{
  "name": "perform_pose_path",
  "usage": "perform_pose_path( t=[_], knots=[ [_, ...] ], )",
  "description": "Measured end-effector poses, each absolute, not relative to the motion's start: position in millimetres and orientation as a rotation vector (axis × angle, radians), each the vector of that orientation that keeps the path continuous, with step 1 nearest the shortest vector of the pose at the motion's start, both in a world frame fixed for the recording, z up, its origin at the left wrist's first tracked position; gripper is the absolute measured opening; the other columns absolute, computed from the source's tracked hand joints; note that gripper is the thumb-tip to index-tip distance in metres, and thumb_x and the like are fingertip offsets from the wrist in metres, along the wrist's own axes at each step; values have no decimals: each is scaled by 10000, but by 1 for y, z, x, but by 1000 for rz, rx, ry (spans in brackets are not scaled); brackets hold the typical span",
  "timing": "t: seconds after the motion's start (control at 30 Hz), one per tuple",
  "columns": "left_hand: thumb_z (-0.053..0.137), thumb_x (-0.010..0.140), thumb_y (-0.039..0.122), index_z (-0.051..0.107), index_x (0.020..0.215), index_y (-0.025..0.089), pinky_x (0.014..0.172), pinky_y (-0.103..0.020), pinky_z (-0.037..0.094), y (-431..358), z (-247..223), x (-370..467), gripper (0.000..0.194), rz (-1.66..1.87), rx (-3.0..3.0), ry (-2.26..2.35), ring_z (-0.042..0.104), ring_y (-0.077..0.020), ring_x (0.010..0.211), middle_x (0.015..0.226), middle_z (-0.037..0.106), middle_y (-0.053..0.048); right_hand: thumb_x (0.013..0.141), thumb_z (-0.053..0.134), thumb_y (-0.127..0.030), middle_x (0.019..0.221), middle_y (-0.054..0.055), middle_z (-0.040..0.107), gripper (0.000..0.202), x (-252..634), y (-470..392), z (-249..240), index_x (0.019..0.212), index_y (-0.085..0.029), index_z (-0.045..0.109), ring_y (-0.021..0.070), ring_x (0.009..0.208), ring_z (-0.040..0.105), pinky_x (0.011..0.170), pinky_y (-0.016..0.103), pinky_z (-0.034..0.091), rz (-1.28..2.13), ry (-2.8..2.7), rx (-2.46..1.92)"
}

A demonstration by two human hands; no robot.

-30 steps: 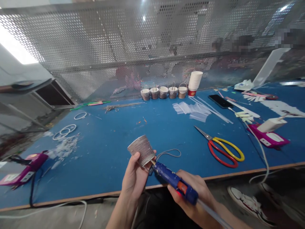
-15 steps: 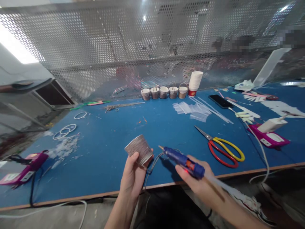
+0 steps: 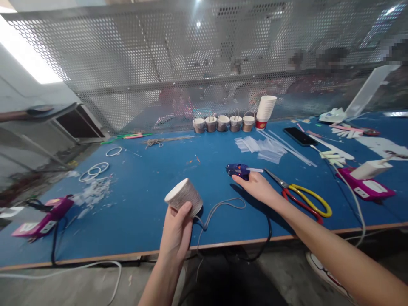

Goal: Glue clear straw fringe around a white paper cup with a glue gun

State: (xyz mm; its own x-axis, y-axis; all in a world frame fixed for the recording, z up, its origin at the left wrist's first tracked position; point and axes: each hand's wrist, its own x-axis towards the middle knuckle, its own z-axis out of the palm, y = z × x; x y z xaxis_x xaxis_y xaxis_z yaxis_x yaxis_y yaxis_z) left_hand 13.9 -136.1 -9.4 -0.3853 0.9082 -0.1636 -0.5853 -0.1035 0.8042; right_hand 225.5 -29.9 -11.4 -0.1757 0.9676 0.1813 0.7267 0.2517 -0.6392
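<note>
A paper cup wrapped in grey cord (image 3: 188,198) is in my left hand (image 3: 179,227), tilted with its white end toward the upper left. Loose grey cord (image 3: 213,212) trails from the cup over the blue table and past its front edge. My right hand (image 3: 256,185) is closed around a dark blue glue gun (image 3: 237,170), out over the table to the right of the cup. A clear glue stick (image 3: 255,170) pokes out of the gun's back end. Just right of that hand lie scissors (image 3: 293,188) with one red and one yellow handle.
Several small cord-wrapped cups (image 3: 223,123) and a stack of paper cups (image 3: 266,109) stand along the metal mesh screen (image 3: 143,68). Clear glue sticks (image 3: 261,148) and a phone (image 3: 299,136) lie at right. Pink power strips (image 3: 366,187) sit at both sides, with white rings (image 3: 94,171) at left.
My right hand has moved the glue gun forward, away from the cup, and turned it so its back end points right. My left hand has rotated the cup, bringing its white end into view.
</note>
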Motion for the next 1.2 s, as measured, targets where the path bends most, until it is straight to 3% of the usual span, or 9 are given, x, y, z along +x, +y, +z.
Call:
perform_pose_path(
  t=[0.1, 0.2, 0.3, 0.4, 0.63, 0.77, 0.9, 1.2],
  knots=[
    [823, 574, 208, 637, 1023, 177, 969, -355, 409, -135, -11, 12, 487, 1731, 461, 1002, 595, -180, 960, 1000, 679, -42, 790, 567, -441, 999, 123, 680, 356, 238, -45, -15, 1015, -175, 640, 308, 995, 614, 846, 425, 472, 509, -1961, -1517],
    [825, 568, 195, 633, 1017, 176, 975, -349, 393, -135, -13, 12, 489, 1723, 456, 1001, 586, -173, 962, 998, 673, -40, 803, 554, -439, 1015, 132, 652, 370, 251, -69, -15, 1043, -162, 597, 283, 921, 620, 790, 426, 496, 414, -1866, -1490],
    [825, 561, 186, 629, 1007, 178, 969, -337, 392, -135, -12, 17, 487, 1731, 457, 1015, 582, -175, 975, 988, 670, -37, 855, 527, -338, 888, 86, 650, 175, 246, -102, -8, 900, -186, 603, 209, 779, 620, 707, 341, 508, 320, -1785, -1247],
    [819, 568, 186, 623, 1000, 185, 952, -315, 405, -135, -11, 26, 474, 1738, 485, 1011, 586, -172, 971, 979, 671, -26, 879, 510, -218, 853, 61, 653, 104, 219, -132, 0, 864, -189, 608, 167, 770, 614, 712, 282, 497, 450, -1873, -1020],
    [829, 557, 197, 607, 992, 172, 827, -277, 459, -140, -6, 36, 489, 1724, 467, 1033, 591, -143, 852, 941, 669, -24, 714, 699, -225, 642, -15, 645, 133, 157, -143, -9, 827, -176, 649, 108, 467, 510, 487, 224, 415, 740, -1798, -1212],
    [827, 562, 193, 608, 985, 168, 818, -265, 458, -142, -5, 35, 477, 1733, 471, 1035, 581, -125, 808, 896, 662, -11, 758, 647, -168, 639, -12, 654, 30, 152, -139, -16, 747, -189, 664, 116, 539, 569, 535, 215, 408, 709, -1835, -1140],
    [817, 581, 185, 611, 983, 175, 806, -255, 458, -143, -5, 34, 452, 1718, 480, 1013, 582, -127, 811, 892, 659, -9, 839, 561, -194, 644, -4, 632, 154, 154, -140, -17, 722, -198, 661, 120, 568, 571, 562, 220, 414, 637, -1843, -1032],
    [804, 591, 186, 620, 989, 191, 827, -278, 460, -144, -11, 32, 439, 1677, 502, 1017, 594, -152, 841, 933, 664, -19, 888, 528, -201, 621, 3, 603, 197, 157, -138, -13, 714, -190, 618, 129, 555, 547, 570, 247, 419, 415, -1849, -964]
  ],
)
